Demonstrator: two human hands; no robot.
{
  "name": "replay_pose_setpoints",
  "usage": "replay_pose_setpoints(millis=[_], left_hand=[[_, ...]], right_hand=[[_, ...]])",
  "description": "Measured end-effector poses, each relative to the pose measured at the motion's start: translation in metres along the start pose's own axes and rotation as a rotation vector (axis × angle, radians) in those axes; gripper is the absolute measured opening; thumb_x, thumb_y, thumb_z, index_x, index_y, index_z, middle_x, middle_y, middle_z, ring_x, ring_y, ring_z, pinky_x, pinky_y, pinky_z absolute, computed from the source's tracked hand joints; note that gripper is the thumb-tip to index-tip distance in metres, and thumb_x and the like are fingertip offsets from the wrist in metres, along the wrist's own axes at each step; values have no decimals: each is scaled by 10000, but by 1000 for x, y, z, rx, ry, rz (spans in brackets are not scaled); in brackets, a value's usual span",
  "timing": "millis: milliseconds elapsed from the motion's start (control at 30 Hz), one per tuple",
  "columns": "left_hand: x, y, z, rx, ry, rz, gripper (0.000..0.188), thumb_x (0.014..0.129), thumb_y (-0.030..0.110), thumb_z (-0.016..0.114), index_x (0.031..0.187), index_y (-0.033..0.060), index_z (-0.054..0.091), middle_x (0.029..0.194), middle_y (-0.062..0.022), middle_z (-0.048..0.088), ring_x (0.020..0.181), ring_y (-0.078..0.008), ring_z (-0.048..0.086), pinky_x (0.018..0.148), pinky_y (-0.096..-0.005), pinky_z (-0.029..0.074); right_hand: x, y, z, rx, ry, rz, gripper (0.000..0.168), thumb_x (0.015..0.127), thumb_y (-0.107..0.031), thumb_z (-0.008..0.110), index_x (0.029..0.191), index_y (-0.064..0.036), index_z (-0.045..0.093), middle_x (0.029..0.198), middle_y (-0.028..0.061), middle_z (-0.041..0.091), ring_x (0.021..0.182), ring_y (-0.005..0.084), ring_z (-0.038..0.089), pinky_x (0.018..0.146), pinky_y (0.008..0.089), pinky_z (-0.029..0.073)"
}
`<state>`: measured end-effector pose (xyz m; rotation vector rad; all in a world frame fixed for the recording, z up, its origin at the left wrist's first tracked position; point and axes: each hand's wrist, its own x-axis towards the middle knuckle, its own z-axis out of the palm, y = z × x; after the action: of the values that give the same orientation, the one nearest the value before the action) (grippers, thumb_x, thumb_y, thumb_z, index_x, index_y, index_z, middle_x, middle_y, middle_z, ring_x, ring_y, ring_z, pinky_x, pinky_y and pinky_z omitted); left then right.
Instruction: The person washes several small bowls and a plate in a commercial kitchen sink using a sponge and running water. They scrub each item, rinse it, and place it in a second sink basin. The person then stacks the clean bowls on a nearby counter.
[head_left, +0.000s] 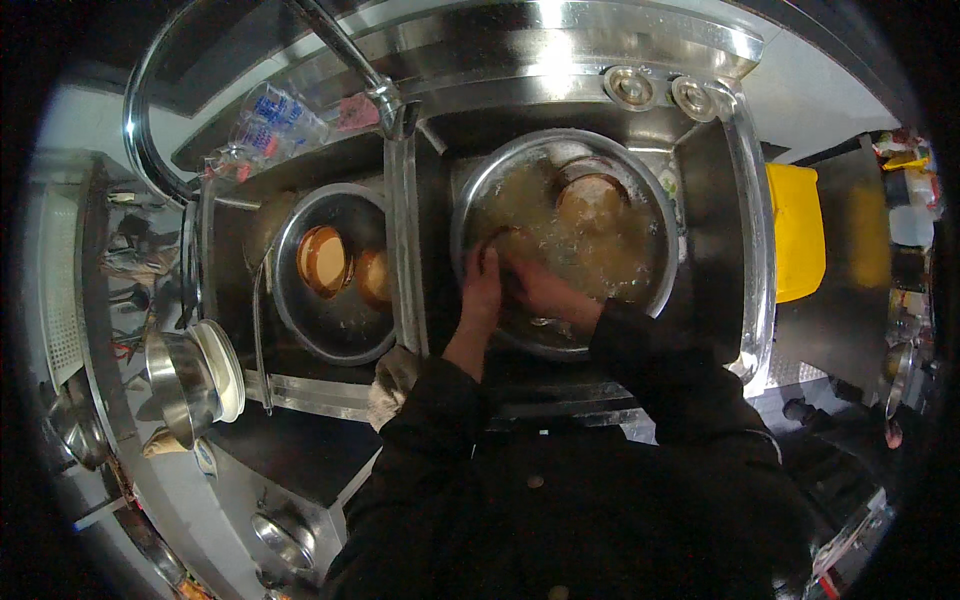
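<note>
A large round metal basin (666, 176) full of cloudy water stands in the right sink compartment. My left hand (484, 281) grips the left side of a brown bowl (511, 238), which is partly under the water. Close beside it, my right hand (546, 286) reaches into the water at the bowl's lower right. Its fingertips are blurred and partly hidden, so what they hold is unclear. Another brown bowl (592, 196) with a pale inside lies in the same basin, towards the back right.
In the left compartment a smaller metal basin (292, 330) holds brown bowls (324, 261). A metal divider (409, 247) separates the compartments; a cloth (391, 382) hangs at its front. The faucet (394, 112) rises behind. Stacked bowls (184, 390) stand left, a yellow container (796, 232) right.
</note>
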<state>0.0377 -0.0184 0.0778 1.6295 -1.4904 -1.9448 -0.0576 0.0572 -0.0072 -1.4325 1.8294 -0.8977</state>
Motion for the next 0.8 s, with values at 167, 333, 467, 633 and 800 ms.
replay_pose_setpoints(millis=[167, 333, 467, 633, 800], left_hand=[[16, -19, -15, 62, 94, 316, 482, 835, 195, 540, 1249, 30, 357, 1230, -113, 415, 1128, -224, 403, 924, -336, 355], [18, -1, -15, -321, -25, 179, 523, 795, 106, 571, 1258, 40, 335, 1230, -113, 401, 1126, -212, 397, 920, -324, 356], [38, -40, -27, -107, -95, 253, 524, 792, 116, 574, 1257, 55, 340, 1218, -105, 404, 1121, -202, 392, 920, -335, 354], [9, 4, -4, -787, -399, -106, 454, 819, 121, 541, 1235, 58, 371, 1193, -105, 427, 1097, -183, 408, 913, -337, 361], [-2, 33, -3, 90, -153, 216, 337, 821, 42, 449, 1158, 38, 445, 1134, -106, 486, 997, -202, 485, 859, -356, 411]], right_hand=[[-14, -27, -22, -371, -185, 317, 311, 755, -84, 497, 1061, -34, 510, 1137, 217, 469, 975, 399, 500, 740, 462, 459], [-26, -1, -6, -223, -337, -51, 364, 675, -104, 589, 1031, -64, 525, 1039, 189, 513, 912, 342, 522, 787, 419, 439], [-8, -92, -93, -178, -110, -367, 401, 666, -145, 621, 1046, -75, 513, 1024, 159, 528, 942, 327, 516, 836, 403, 419], [21, -94, -103, -392, -47, -390, 314, 683, -161, 624, 981, -98, 548, 940, 115, 561, 964, 309, 524, 786, 398, 444], [37, -49, -120, -226, -192, 157, 313, 779, -222, 571, 1071, -110, 554, 956, 85, 597, 882, 248, 573, 764, 365, 469]])
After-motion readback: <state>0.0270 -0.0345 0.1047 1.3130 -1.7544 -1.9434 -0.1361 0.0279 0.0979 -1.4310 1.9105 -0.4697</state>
